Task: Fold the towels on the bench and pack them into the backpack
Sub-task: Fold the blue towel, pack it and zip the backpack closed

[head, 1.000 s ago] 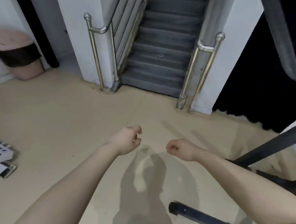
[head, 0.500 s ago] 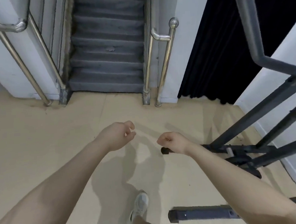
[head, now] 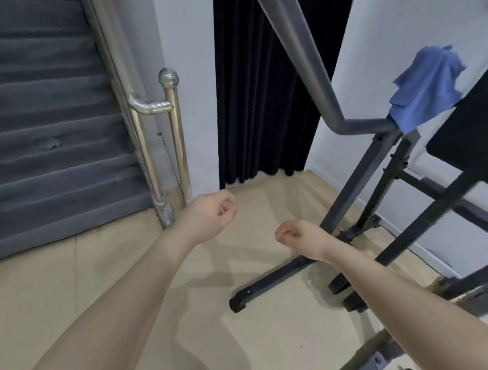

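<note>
Head view: both arms reaching forward over beige floor (head: pixel 73 292), hands apart. Left hand (head: pixel 210 215) at frame centre, fingers curling in, gripping nothing. Right hand (head: pixel 299 235) just right of it, likewise clenching on nothing. View swinging right since half second ago: stairs (head: pixel 51 138) sliding to upper left, steel handrail (head: pixel 171 118) now left of centre, dark curtain (head: pixel 261 99) at top centre. Bench frame (head: pixel 377 163) now filling right side. Blue towel (head: pixel 427 87) newly showing at upper right, draping over bench. Backpack not showing.
</note>
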{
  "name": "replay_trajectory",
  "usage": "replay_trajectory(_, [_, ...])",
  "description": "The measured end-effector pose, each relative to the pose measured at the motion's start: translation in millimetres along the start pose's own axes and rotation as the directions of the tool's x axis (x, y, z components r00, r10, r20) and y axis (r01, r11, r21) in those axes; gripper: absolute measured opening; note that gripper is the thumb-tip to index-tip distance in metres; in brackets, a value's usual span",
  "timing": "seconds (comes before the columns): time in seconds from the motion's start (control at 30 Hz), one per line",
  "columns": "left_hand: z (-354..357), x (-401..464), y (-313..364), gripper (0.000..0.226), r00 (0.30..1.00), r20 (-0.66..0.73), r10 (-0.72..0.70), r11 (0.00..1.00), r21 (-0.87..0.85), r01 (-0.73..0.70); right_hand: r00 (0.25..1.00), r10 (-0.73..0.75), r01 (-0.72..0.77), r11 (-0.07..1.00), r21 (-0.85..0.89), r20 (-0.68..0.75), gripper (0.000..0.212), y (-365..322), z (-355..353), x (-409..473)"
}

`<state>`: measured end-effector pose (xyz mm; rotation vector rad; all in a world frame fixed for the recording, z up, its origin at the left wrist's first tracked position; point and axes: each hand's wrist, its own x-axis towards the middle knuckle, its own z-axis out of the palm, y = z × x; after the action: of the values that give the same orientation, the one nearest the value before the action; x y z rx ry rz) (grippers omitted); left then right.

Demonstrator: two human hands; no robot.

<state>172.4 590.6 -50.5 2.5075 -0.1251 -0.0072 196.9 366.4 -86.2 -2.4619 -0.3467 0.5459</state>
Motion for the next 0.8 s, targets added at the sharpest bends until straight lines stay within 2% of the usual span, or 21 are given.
replay_trajectory(0.1, [6, 63, 18, 0.021, 0.981, 0.079, 0.176, 0.984, 0.022, -0.178, 0.992, 0.081, -0.072, 0.993, 0.095, -0.093, 0.026, 11, -29, 20])
replay_trajectory(0.23, [21, 143, 48, 0.023, 0.906, 0.175, 0.385, 0.918, 0.031, -0.396, 0.944, 0.180, -0.121, 0.969, 0.216, -0.277, 0.028, 26, -71, 52])
replay_trajectory(0.33, [36, 193, 83, 0.024, 0.836, 0.253, 0.487, 0.867, -0.024, -0.497, 0.879, 0.248, -0.146, 0.953, 0.264, -0.407, 0.027, 39, -97, 66])
replay_trajectory(0.43, [61, 226, 122, 0.026, 0.746, 0.326, 0.581, 0.804, -0.083, -0.589, 0.770, 0.352, -0.174, 0.919, 0.355, -0.533, 0.024, 60, -115, 68])
replay_trajectory(0.57, [95, 252, 168, 0.026, 0.727, 0.247, 0.640, 0.767, -0.147, -0.625, 0.626, 0.537, -0.254, 0.826, 0.502, -0.566, 0.020, 99, -131, 54])
replay_trajectory(0.67, [121, 282, 210, 0.030, 0.715, 0.228, 0.661, 0.749, -0.151, -0.645, 0.533, 0.611, -0.270, 0.778, 0.567, -0.585, 0.022, 136, -157, 47])
replay_trajectory(0.73, [136, 311, 236, 0.031, 0.713, 0.212, 0.668, 0.739, -0.078, -0.669, 0.501, 0.628, -0.263, 0.766, 0.587, -0.595, 0.026, 156, -181, 50])
replay_trajectory(0.8, [151, 345, 254, 0.031, 0.752, 0.184, 0.633, 0.758, 0.055, -0.650, 0.504, 0.615, -0.246, 0.775, 0.582, -0.607, 0.028, 175, -209, 59])
